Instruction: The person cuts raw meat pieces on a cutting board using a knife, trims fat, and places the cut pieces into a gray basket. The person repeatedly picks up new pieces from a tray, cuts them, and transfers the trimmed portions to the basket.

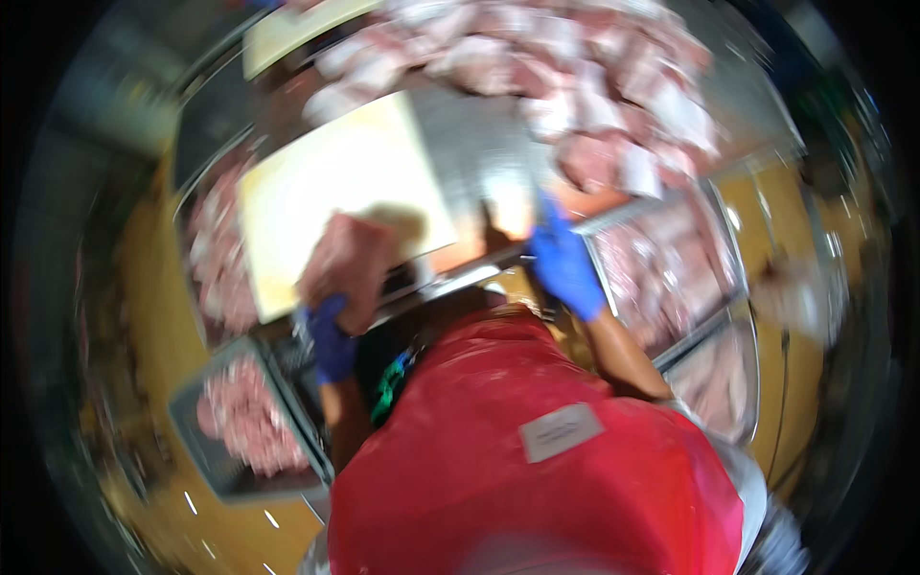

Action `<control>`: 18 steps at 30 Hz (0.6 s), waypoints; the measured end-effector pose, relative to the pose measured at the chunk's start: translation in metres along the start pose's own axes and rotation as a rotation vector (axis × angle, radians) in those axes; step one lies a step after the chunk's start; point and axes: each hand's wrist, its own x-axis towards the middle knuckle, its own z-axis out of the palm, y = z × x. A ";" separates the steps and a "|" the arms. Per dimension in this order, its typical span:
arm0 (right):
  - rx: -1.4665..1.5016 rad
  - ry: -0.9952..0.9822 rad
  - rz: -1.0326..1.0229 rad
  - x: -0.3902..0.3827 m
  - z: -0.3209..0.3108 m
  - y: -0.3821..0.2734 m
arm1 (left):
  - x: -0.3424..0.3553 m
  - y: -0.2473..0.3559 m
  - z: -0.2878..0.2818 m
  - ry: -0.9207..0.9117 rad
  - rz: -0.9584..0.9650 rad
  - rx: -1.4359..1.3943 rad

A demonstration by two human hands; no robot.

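Observation:
My left hand (332,337), in a blue glove, is closed on the lower end of a raw meat piece (347,264). The meat is tilted over the near edge of a white cutting board (316,182), and a shadow falls on the board beside it. My right hand (567,264), also gloved in blue, is at the table's near edge, by the corner of a meat-filled metal tray (594,251). Motion blur smears its fingers, so I cannot make out whether anything is in them.
Many raw meat pieces (594,86) are heaped on the far side of the metal table (470,144). Meat trimmings (225,254) lie left of the board. A grey bin (216,479) of meat stands at lower left. Another tray (752,374) is at right. A second board (287,40) is at the far left.

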 end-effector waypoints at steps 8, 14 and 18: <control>0.194 0.211 0.190 0.040 -0.022 0.056 | -0.158 -0.068 -0.026 0.406 0.081 -0.792; 0.033 0.015 -0.193 0.166 -0.027 -0.024 | -0.278 -0.023 -0.052 1.067 0.555 -1.332; 0.126 0.022 -0.304 0.209 0.013 -0.080 | -0.335 -0.034 -0.073 1.777 0.369 -1.207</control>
